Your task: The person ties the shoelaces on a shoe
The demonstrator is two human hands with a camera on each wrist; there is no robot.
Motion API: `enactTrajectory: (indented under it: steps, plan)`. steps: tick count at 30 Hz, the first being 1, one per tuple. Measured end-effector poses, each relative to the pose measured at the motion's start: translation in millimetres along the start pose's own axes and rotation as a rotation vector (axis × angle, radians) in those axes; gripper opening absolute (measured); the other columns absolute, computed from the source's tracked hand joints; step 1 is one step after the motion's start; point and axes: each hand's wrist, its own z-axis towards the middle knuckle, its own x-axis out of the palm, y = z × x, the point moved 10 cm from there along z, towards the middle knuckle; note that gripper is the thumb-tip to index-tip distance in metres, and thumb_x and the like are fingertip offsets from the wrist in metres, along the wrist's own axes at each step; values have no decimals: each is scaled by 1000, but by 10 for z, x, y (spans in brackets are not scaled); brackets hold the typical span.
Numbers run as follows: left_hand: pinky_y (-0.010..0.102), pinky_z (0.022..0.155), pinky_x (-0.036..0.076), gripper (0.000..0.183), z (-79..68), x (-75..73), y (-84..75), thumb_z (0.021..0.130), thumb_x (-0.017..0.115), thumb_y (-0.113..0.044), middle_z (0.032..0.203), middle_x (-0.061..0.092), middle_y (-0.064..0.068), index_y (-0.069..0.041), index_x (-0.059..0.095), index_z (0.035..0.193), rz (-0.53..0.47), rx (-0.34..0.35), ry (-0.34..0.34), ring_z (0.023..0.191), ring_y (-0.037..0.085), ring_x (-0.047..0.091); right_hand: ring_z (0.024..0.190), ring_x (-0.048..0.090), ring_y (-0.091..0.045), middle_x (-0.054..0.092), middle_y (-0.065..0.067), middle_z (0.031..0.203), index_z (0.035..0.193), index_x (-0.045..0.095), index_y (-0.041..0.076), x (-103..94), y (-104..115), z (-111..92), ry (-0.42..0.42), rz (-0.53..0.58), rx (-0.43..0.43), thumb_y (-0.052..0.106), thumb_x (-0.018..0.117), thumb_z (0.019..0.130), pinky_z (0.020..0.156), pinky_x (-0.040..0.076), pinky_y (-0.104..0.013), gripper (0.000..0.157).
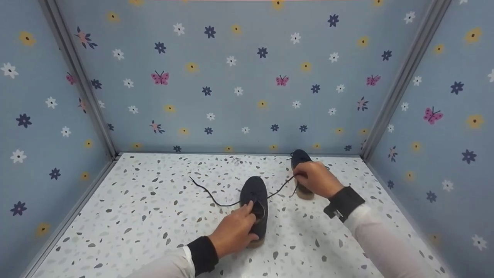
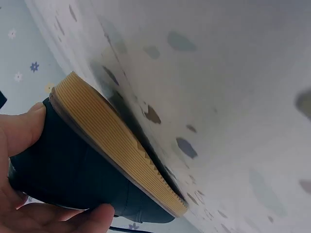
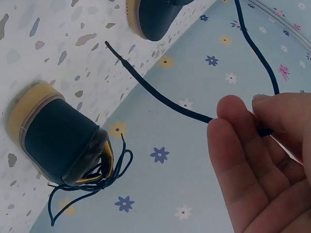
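Note:
A dark navy lace-up shoe (image 1: 254,186) with a ribbed tan sole (image 2: 114,141) stands on the floor, toe toward the back panel. My left hand (image 1: 233,231) grips it around the heel and opening, thumb at the back, as the left wrist view shows. One end of its shoelace (image 1: 281,188) runs to my right hand (image 1: 318,178), which pinches it between thumb and fingers. A free tip hangs past those fingers in the right wrist view. The lace's other end (image 1: 210,197) trails left across the floor.
A matching shoe (image 3: 63,138), its laces (image 3: 97,184) in loops, stands to the right, partly behind my right hand in the head view. Pale blue panels (image 1: 247,77) with flowers and butterflies enclose the speckled floor (image 1: 146,208) at the back and both sides.

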Motion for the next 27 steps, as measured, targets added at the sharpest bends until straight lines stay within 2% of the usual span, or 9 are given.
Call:
enactTrajectory:
  steps: [3, 8, 14, 20, 23, 27]
  plan:
    - [49, 113, 50, 35, -3, 13, -40, 87, 84, -37, 154, 51, 29, -11, 70, 107, -3, 18, -7, 137, 39, 59, 88, 76, -28, 79, -10, 92, 93, 79, 8, -24, -16, -6, -28, -7, -1, 2, 79, 88, 82, 63, -44, 8]
    - [47, 109, 54, 41, -5, -24, -76, 83, 87, -40, 152, 55, 25, -13, 73, 109, 0, 57, -57, 131, 37, 64, 88, 76, -28, 78, -10, 91, 92, 79, 9, -15, -56, -19, -37, -2, 9, 2, 80, 86, 83, 63, -44, 9]
    - [44, 106, 56, 43, -15, -38, -131, 79, 89, -43, 148, 61, 15, -15, 73, 106, 9, 110, -96, 128, 33, 65, 87, 75, -23, 78, -7, 92, 94, 79, 11, 22, -89, -35, -10, 15, 19, 5, 79, 89, 81, 62, -42, 8]
    - [43, 105, 56, 47, -39, -85, -126, 79, 87, -50, 144, 62, 11, -16, 71, 108, -44, 144, -105, 125, 30, 66, 88, 75, -22, 78, -6, 93, 95, 80, 11, 40, -115, -60, 3, 23, 27, 6, 77, 90, 81, 62, -40, 7]
    - [39, 97, 59, 50, -23, -137, -24, 87, 77, -59, 134, 65, 6, -17, 67, 110, -113, 113, -100, 114, 22, 69, 87, 75, -22, 78, -6, 92, 94, 79, 11, 40, -120, -72, -3, 18, 22, 5, 78, 90, 81, 62, -41, 7]
    - [35, 87, 59, 45, 37, -215, 247, 100, 60, -61, 114, 65, -3, -17, 61, 112, -216, -7, -89, 99, 14, 67, 86, 74, -22, 77, -6, 91, 92, 79, 13, 39, -147, -89, -11, 12, 39, 6, 79, 88, 81, 62, -41, 7]
